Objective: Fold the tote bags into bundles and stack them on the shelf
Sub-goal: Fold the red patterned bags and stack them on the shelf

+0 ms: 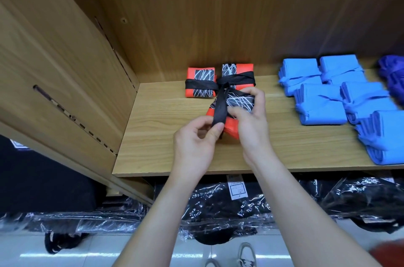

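Note:
An orange tote bag bundle with a black-and-white scribble panel lies on the wooden shelf. My left hand pinches the end of its black strap, which runs up over the bundle. My right hand grips the bundle from the right, fingers curled over its patterned top. Behind it stand two finished orange bundles, one at the left and one at the right, each tied with a black strap.
Several blue folded bundles fill the shelf's right half, with a purple one at the far right. The cabinet's side panel stands at the left. Below the shelf lie black items in plastic wrap.

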Motion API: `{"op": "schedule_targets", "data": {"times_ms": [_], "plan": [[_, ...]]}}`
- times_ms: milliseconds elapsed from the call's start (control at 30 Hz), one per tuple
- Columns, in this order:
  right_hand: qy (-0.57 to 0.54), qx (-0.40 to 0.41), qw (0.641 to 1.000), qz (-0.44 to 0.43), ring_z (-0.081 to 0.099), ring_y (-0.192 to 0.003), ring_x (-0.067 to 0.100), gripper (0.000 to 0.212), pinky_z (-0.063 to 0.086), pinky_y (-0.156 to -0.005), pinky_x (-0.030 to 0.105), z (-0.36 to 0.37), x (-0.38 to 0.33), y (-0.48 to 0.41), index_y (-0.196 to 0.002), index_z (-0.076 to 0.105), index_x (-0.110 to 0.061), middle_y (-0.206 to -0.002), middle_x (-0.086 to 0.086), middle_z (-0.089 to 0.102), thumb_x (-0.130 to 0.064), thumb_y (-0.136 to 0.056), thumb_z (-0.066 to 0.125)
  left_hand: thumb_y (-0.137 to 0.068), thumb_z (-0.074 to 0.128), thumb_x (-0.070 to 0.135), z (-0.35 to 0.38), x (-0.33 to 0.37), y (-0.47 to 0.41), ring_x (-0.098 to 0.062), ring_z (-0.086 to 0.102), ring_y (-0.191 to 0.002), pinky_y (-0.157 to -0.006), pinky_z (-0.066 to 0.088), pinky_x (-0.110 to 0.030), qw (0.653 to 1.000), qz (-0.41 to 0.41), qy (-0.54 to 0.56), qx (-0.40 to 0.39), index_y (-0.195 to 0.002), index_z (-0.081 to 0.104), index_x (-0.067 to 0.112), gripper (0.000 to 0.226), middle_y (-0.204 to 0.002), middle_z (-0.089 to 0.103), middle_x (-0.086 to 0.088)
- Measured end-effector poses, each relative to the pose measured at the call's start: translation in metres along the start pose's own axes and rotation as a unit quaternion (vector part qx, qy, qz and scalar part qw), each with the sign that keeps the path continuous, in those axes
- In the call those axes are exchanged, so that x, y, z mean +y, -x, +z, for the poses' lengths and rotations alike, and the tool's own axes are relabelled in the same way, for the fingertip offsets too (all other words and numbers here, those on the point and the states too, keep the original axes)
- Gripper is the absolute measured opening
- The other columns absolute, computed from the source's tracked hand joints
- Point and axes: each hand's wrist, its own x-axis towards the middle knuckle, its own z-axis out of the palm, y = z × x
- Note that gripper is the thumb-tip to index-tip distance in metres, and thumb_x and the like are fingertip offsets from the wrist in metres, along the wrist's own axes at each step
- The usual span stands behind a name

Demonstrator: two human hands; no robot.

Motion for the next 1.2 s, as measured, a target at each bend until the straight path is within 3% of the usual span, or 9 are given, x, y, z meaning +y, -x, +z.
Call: {"op": "schedule_targets", "data": {"times_ms": [133, 267, 333, 400, 500, 633, 800, 1033, 1200], "plan": [[-0.097, -0.049, 0.993, 0.046, 0.062, -0.083, 0.010, 0.038, 0.051, -0.073, 0.035, -0.007, 0.002, -0.003, -0.106, 0.049, -0.032, -0.098, -0.005, 0.065, -0.017, -0.083, 0.075, -0.087, 0.059, 0.034, -0.002, 0.001, 0.010, -0.021, 0.060, -0.067, -0.061, 0.049, -0.032, 0.951, 0.189, -0.244, 0.001, -0.091, 0.068, 0.018, 0.018, -0.079, 0.065, 0.004], [0.009, 0.002, 0.999, -0.032, 0.064, -0.090, 0.010, 0.054, 0.054, -0.089, 0.044, -0.010, 0.010, -0.002, -0.101, 0.050, -0.037, -0.100, -0.008, 0.066, -0.011, -0.068, 0.083, -0.091, 0.053, 0.018, -0.001, 0.001, 0.023, -0.025, 0.056, -0.071, -0.062, 0.049, -0.036, 0.882, 0.286, -0.373, -0.047, -0.100, 0.066, 0.013, 0.016, -0.084, 0.066, 0.000], [0.022, 0.023, 0.998, -0.053, 0.064, -0.092, 0.011, 0.050, 0.052, -0.091, 0.044, -0.012, 0.012, -0.004, -0.100, 0.051, -0.037, -0.100, -0.010, 0.066, -0.013, -0.070, 0.082, -0.091, 0.055, 0.012, -0.001, -0.004, 0.029, -0.024, 0.059, -0.077, -0.071, 0.050, -0.033, 0.887, 0.299, -0.346, -0.063, -0.112, 0.066, 0.008, 0.024, -0.091, 0.070, -0.001], [-0.006, 0.048, 0.998, -0.042, 0.064, -0.097, 0.013, 0.043, 0.051, -0.094, 0.046, -0.015, 0.013, -0.008, -0.100, 0.052, -0.037, -0.105, -0.006, 0.066, -0.016, -0.075, 0.080, -0.094, 0.053, 0.018, 0.000, -0.008, 0.036, -0.018, 0.062, -0.093, -0.087, 0.048, -0.026, 0.922, 0.274, -0.258, -0.093, -0.121, 0.066, 0.008, 0.032, -0.109, 0.071, 0.001], [-0.055, 0.007, 0.998, -0.021, 0.064, -0.097, 0.017, 0.033, 0.052, -0.094, 0.044, -0.017, 0.013, -0.009, -0.103, 0.056, -0.030, -0.109, 0.003, 0.066, -0.014, -0.082, 0.075, -0.089, 0.061, 0.030, 0.003, -0.004, 0.047, -0.007, 0.062, -0.105, -0.098, 0.046, -0.025, 0.996, 0.056, -0.035, -0.061, -0.111, 0.070, 0.028, 0.024, -0.114, 0.070, 0.012], [-0.024, -0.101, 0.990, -0.093, 0.063, -0.087, 0.011, 0.023, 0.052, -0.081, 0.027, -0.024, 0.009, -0.005, -0.101, 0.059, -0.017, -0.095, -0.004, 0.066, -0.008, -0.082, 0.067, -0.082, 0.072, 0.035, -0.012, 0.009, 0.024, -0.017, 0.069, -0.099, -0.093, 0.053, -0.043, 0.977, -0.127, 0.170, -0.017, -0.111, 0.062, 0.028, 0.031, -0.104, 0.073, -0.001], [0.091, -0.216, 0.960, -0.154, 0.062, -0.105, 0.018, 0.025, 0.048, -0.096, 0.043, -0.030, 0.003, -0.002, -0.112, 0.063, -0.024, -0.112, -0.004, 0.067, -0.020, -0.088, 0.059, -0.083, 0.073, 0.020, -0.025, 0.028, -0.002, -0.019, 0.072, -0.087, -0.093, 0.053, -0.043, 0.963, -0.163, 0.163, -0.138, -0.113, 0.066, 0.015, 0.031, -0.091, 0.076, -0.008], [0.296, -0.290, 0.887, -0.205, 0.055, -0.105, -0.003, 0.046, 0.038, -0.089, 0.014, -0.037, -0.013, -0.001, -0.133, 0.052, -0.027, -0.117, -0.014, 0.062, -0.017, -0.089, 0.042, -0.073, 0.081, 0.013, -0.018, 0.025, -0.008, -0.020, 0.067, -0.074, -0.067, 0.053, -0.031, 0.955, -0.168, 0.193, -0.151, -0.103, 0.069, 0.020, 0.032, -0.085, 0.073, -0.011], [0.181, -0.282, 0.940, -0.067, 0.062, -0.100, 0.008, 0.066, 0.047, -0.090, 0.021, -0.050, -0.008, -0.006, -0.135, 0.034, -0.050, -0.108, -0.004, 0.062, -0.047, -0.076, 0.064, -0.086, 0.064, -0.005, -0.017, 0.027, -0.002, -0.014, 0.069, -0.076, -0.063, 0.055, -0.024, 0.956, -0.117, 0.248, -0.106, -0.121, 0.064, 0.030, 0.050, -0.096, 0.074, -0.006]]}}
